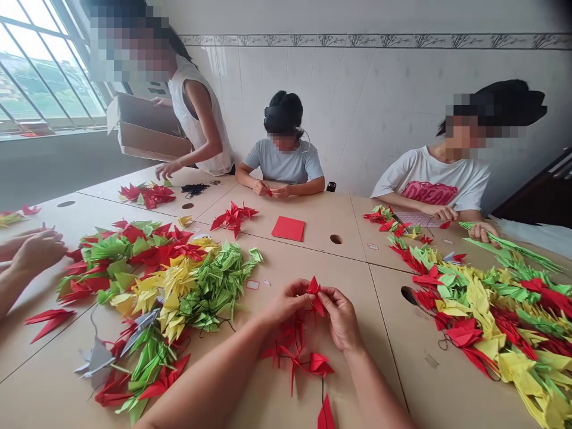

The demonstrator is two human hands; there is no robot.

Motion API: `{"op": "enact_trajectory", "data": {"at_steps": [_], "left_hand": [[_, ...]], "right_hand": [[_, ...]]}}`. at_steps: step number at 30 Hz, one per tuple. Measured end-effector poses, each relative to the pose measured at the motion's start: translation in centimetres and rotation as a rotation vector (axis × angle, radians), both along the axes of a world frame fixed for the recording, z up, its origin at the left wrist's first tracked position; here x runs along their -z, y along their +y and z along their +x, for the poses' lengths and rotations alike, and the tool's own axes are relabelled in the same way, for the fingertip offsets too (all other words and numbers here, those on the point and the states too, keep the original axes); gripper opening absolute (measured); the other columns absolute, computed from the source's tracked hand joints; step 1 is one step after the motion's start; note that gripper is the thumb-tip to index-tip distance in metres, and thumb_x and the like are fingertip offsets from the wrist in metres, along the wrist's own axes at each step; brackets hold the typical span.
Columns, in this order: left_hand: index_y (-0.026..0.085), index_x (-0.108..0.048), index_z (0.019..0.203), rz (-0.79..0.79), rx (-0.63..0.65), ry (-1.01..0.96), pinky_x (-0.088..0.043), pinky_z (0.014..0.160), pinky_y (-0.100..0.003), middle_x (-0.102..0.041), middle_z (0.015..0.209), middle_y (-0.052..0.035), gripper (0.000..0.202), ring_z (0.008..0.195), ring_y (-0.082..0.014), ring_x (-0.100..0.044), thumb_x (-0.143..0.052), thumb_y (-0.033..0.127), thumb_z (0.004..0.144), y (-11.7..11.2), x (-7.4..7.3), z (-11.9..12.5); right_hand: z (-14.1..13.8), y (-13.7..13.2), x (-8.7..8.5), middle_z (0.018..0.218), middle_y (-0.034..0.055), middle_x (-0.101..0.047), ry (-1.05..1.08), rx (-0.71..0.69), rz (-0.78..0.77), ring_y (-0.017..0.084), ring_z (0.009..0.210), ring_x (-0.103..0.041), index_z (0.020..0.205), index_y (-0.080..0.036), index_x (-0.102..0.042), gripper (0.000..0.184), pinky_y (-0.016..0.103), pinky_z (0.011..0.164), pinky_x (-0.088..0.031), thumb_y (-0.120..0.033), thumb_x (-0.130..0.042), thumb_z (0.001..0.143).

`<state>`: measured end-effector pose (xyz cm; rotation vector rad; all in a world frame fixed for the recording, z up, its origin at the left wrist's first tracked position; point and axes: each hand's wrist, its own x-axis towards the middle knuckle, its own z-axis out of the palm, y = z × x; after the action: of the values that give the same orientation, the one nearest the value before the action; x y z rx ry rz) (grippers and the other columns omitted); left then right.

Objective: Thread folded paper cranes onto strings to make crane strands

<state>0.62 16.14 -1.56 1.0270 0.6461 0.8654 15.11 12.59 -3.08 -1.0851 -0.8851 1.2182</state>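
Between my two hands is a red folded-paper crane (316,296), pinched by the fingertips of both. My left hand (292,301) grips its left side, with thumb and fingers pressed together. On the other side, my right hand (342,316) closes thumb and forefinger on the paper. Just below, several red paper cranes (295,357) lie on the table between my forearms, some joined by a dark string (322,387). One more red crane (326,414) hangs off that string at the bottom edge of the view.
Left of my arms spreads a pile of green, yellow and red paper cranes (170,280); another heap (491,322) covers the right. Red paper squares (288,229) lie ahead. Several people sit or stand around the table (357,286), one holding a cardboard box (147,128). Dark cable holes (336,239) pierce the tabletop.
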Motion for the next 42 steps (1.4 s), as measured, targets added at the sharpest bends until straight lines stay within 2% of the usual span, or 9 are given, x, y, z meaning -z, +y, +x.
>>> {"op": "enact_trajectory", "data": {"at_steps": [4, 8, 15, 21, 25, 30, 34, 37, 42], "left_hand": [[0.014, -0.063, 0.085, -0.07, -0.071, 0.025, -0.04, 0.063, -0.022, -0.062, 0.075, -0.0013, 0.034, 0.064, -0.0093, -0.054, -0.07, 0.043, 0.07, 0.6, 0.3, 0.3], [0.015, -0.062, 0.084, -0.063, -0.109, 0.003, -0.04, 0.064, -0.022, -0.062, 0.076, -0.0003, 0.033, 0.064, -0.0096, -0.054, -0.071, 0.043, 0.068, 0.5, 0.2, 0.3], [0.016, -0.066, 0.093, 0.091, -0.002, 0.12, -0.041, 0.078, -0.026, -0.065, 0.089, -0.004, 0.03, 0.084, -0.0157, -0.056, -0.059, 0.042, 0.078, 0.1, -0.7, 0.1], [0.012, -0.062, 0.079, 0.16, -0.044, 0.178, -0.038, 0.06, -0.021, -0.058, 0.07, -0.0003, 0.033, 0.062, -0.0091, -0.048, -0.07, 0.043, 0.068, 0.2, 0.2, 0.5], [0.012, -0.059, 0.068, 0.197, -0.067, 0.24, -0.034, 0.054, -0.021, -0.055, 0.062, 0.0012, 0.034, 0.055, -0.0075, -0.044, -0.07, 0.045, 0.067, 0.2, 0.4, 0.6], [0.014, -0.057, 0.072, 0.042, -0.015, 0.183, -0.034, 0.051, -0.02, -0.057, 0.061, 0.0012, 0.035, 0.053, -0.0072, -0.047, -0.072, 0.045, 0.066, 0.2, 0.0, 0.4], [0.015, -0.055, 0.077, -0.123, -0.1, 0.023, -0.042, 0.058, -0.021, -0.062, 0.067, -0.0007, 0.033, 0.06, -0.011, -0.058, -0.07, 0.043, 0.068, 0.7, -0.1, 0.1], [0.016, -0.054, 0.081, -0.232, -0.155, -0.067, -0.046, 0.061, -0.024, -0.065, 0.073, -0.0024, 0.034, 0.064, -0.0139, -0.062, -0.071, 0.042, 0.067, 1.0, -0.1, -0.1], [0.016, -0.054, 0.084, -0.192, -0.152, -0.054, -0.045, 0.058, -0.023, -0.065, 0.079, -0.0016, 0.035, 0.06, -0.0107, -0.059, -0.07, 0.043, 0.068, 1.0, 0.2, 0.1]], "right_hand": [[0.3, -0.2, -0.3, 0.093, 0.0046, -0.068, 0.012, -0.105, -0.009, 0.02, 0.089, -0.061, 0.094, -0.021, -0.065, 0.028, 0.035, 0.085, -0.046, -0.038, -0.069, 0.072], [0.3, -0.4, -0.6, 0.087, 0.0032, -0.067, -0.077, -0.177, 0.002, 0.019, 0.086, -0.06, 0.1, -0.022, -0.062, 0.032, 0.034, 0.083, -0.046, -0.037, -0.069, 0.073], [0.3, 0.0, -0.1, 0.076, 0.0017, -0.065, -0.078, 0.048, -0.002, 0.016, 0.072, -0.059, 0.08, -0.02, -0.063, 0.026, 0.03, 0.07, -0.048, -0.042, -0.071, 0.069], [0.1, -0.2, -0.1, 0.089, 0.0041, -0.068, -0.095, 0.013, -0.009, 0.018, 0.083, -0.061, 0.093, -0.021, -0.063, 0.034, 0.031, 0.076, -0.048, -0.043, -0.071, 0.069], [0.1, -0.2, -0.3, 0.073, 0.0026, -0.065, -0.245, -0.017, 0.006, 0.016, 0.07, -0.057, 0.078, -0.018, -0.066, 0.028, 0.028, 0.066, -0.046, -0.046, -0.067, 0.072], [1.1, -0.2, -0.8, 0.074, 0.0038, -0.065, -0.263, -0.092, -0.02, 0.018, 0.07, -0.056, 0.079, -0.019, -0.066, 0.033, 0.029, 0.066, -0.045, -0.051, -0.063, 0.074], [2.4, -0.5, -1.5, 0.079, 0.0048, -0.065, -0.378, -0.223, -0.103, 0.019, 0.074, -0.058, 0.081, -0.017, -0.066, 0.035, 0.028, 0.065, -0.045, -0.051, -0.062, 0.075], [2.2, -0.8, -1.7, 0.085, 0.0038, -0.065, -0.458, -0.32, -0.067, 0.018, 0.08, -0.058, 0.087, -0.019, -0.063, 0.029, 0.028, 0.071, -0.046, -0.046, -0.063, 0.077], [0.3, -1.1, -1.3, 0.102, 0.0066, -0.063, -0.414, -0.238, 0.032, 0.02, 0.09, -0.059, 0.1, -0.021, -0.058, 0.034, 0.031, 0.078, -0.047, -0.046, -0.062, 0.077]]}}
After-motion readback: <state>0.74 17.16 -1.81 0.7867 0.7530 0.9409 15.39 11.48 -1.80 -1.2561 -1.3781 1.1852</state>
